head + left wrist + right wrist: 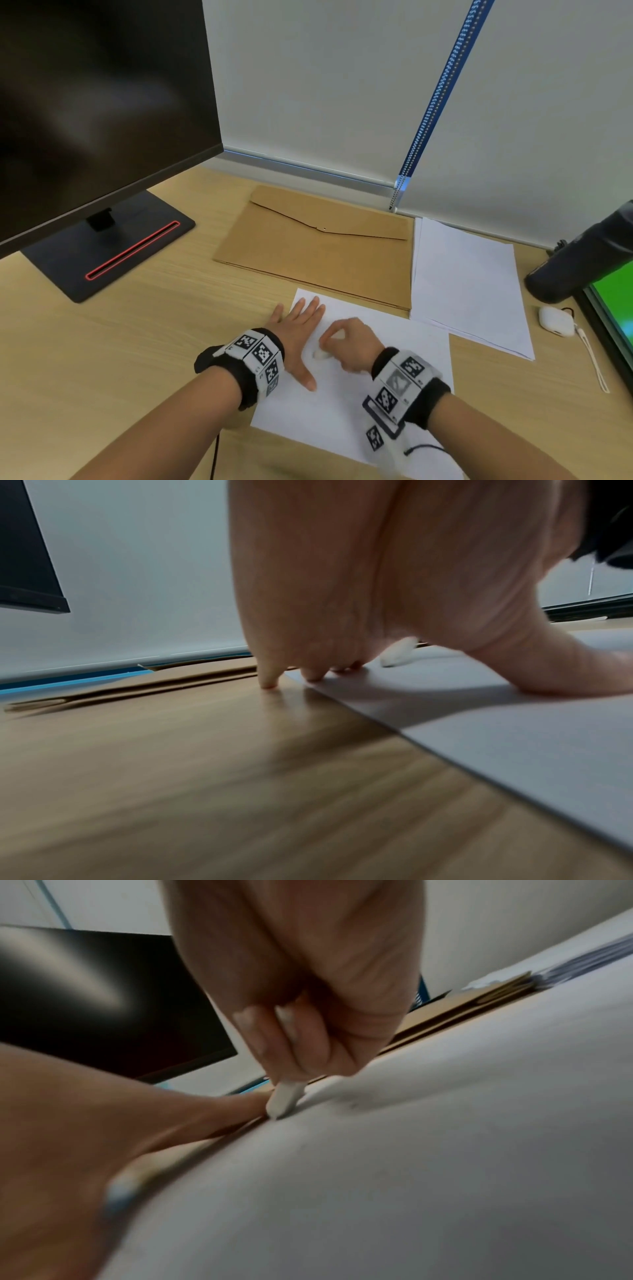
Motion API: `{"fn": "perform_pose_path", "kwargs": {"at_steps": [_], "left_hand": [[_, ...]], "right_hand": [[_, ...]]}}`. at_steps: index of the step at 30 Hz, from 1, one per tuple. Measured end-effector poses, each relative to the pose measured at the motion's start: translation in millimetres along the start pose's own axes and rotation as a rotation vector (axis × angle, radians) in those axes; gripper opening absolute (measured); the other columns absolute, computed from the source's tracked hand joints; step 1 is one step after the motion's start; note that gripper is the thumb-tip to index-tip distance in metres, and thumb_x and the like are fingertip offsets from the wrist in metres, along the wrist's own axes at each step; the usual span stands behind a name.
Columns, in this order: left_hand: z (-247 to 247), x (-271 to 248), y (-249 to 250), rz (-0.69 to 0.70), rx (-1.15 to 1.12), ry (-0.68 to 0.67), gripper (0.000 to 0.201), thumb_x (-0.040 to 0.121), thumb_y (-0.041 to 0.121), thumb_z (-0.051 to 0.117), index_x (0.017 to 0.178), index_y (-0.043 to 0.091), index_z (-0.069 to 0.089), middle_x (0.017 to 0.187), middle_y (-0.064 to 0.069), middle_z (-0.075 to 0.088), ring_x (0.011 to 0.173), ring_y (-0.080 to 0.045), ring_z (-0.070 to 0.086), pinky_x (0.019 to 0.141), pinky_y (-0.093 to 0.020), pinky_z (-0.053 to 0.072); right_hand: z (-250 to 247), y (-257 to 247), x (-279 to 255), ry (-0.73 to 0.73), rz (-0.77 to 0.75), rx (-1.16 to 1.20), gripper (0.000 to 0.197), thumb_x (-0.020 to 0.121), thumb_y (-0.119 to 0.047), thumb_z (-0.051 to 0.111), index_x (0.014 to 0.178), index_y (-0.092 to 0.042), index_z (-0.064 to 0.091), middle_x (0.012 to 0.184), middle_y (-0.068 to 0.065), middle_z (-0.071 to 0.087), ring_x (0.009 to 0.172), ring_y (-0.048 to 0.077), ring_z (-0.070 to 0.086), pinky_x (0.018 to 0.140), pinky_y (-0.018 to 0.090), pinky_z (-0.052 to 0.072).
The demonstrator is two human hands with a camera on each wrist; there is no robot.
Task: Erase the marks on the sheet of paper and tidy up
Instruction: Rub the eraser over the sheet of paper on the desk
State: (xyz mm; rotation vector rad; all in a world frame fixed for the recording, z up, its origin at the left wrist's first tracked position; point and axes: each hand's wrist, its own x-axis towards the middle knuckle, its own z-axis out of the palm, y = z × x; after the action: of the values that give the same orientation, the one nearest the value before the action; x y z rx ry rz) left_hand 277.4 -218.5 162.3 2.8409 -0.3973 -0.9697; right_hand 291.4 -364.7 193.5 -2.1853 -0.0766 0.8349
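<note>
Closest of all are the two forearms, each strapped with a black wristband [255, 363] carrying square black-and-white markers, reaching out over a wooden desk [144, 342].

Far off to the left of the left hand stands a dark monitor [96, 113] on a flat base with a red line along it. The left hand [298, 337] lies flat and spread, fingers straight, pressing on the near-left part of the sheet of paper [342, 411]; in the left wrist view the little finger [268, 679] comes down on bare wood just off the sheet's edge, the other fingertips and the thumb on the paper itself.

Just to the right of that hand, almost touching its thumb side, the right hand [349, 342] is curled round a small white eraser [321, 354], pinched between thumb and fingers. In the right wrist view the eraser's lower tip [282, 1102] meets the paper. That view is blurred, and I can make out only a faint grey smudge on the sheet just past the tip.

Beyond both hands lies a brown envelope folder [318, 246], flap closed, its near edge tucked under the sheet's far edge. Right of the right hand sits a stack of white paper [469, 284], then a small white case [556, 320] with a cord, a dark cylinder [579, 267] lying tilted, and at the far right a green screen [616, 301].
</note>
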Motion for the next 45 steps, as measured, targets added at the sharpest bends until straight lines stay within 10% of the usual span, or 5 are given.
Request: {"fn": "perform_pose_path", "kwargs": {"at_steps": [6,12,17,23,45], "left_hand": [[-1.6,-2.0,1.0,0.001,-0.01,0.001,0.134,0.067,0.058,0.075,0.146,0.019,-0.026,0.153,0.002,-0.032,0.142,-0.018,-0.025,0.112,-0.048,-0.015],[-1.6,-0.3,0.9,-0.007,0.011,-0.006,0.134,0.067,0.06,0.074,0.146,0.019,-0.027,0.152,0.001,-0.033,0.142,-0.018,-0.026,0.112,-0.048,-0.014],[-1.7,-1.4,1.6,-0.011,0.004,-0.006,0.135,0.066,0.06,0.075,0.146,0.02,-0.026,0.152,0.002,-0.033,0.142,-0.018,-0.026,0.112,-0.048,-0.015],[-0.7,-0.1,1.2,-0.012,0.013,-0.01,0.135,0.066,0.061,0.074,0.145,0.019,-0.028,0.152,0.002,-0.034,0.142,-0.019,-0.026,0.113,-0.048,-0.014],[1.5,-0.1,-1.7,0.004,-0.003,0.01,0.135,0.066,0.062,0.073,0.145,0.02,-0.028,0.152,0.002,-0.034,0.141,-0.018,-0.027,0.113,-0.047,-0.014]], "right_hand": [[13.3,2.9,8.6,0.228,-0.099,-0.034,0.013,0.087,-0.016,0.055,0.096,-0.013,0.066,0.086,-0.003,0.057,0.067,0.01,0.054,0.058,0.018,0.041],[2.2,5.9,10.2,0.12,-0.069,-0.021,0.009,0.086,-0.015,0.059,0.08,-0.02,0.062,0.063,-0.002,0.053,0.028,0.002,0.042,0.034,0.013,0.033],[4.7,6.0,8.0,0.213,-0.142,-0.147,0.019,0.088,-0.018,0.058,0.105,-0.013,0.067,0.105,0.005,0.065,0.082,0.013,0.062,0.07,0.014,0.042],[-6.0,3.1,0.6,-0.028,-0.104,-0.283,0.017,0.087,-0.017,0.06,0.103,-0.014,0.066,0.07,0.0,0.052,0.043,0.012,0.047,0.034,0.015,0.036],[10.8,7.9,-2.0,0.029,-0.138,-0.361,0.029,0.086,-0.027,0.06,0.111,-0.014,0.065,0.113,0.009,0.063,0.086,0.02,0.057,0.069,0.022,0.043]]}}
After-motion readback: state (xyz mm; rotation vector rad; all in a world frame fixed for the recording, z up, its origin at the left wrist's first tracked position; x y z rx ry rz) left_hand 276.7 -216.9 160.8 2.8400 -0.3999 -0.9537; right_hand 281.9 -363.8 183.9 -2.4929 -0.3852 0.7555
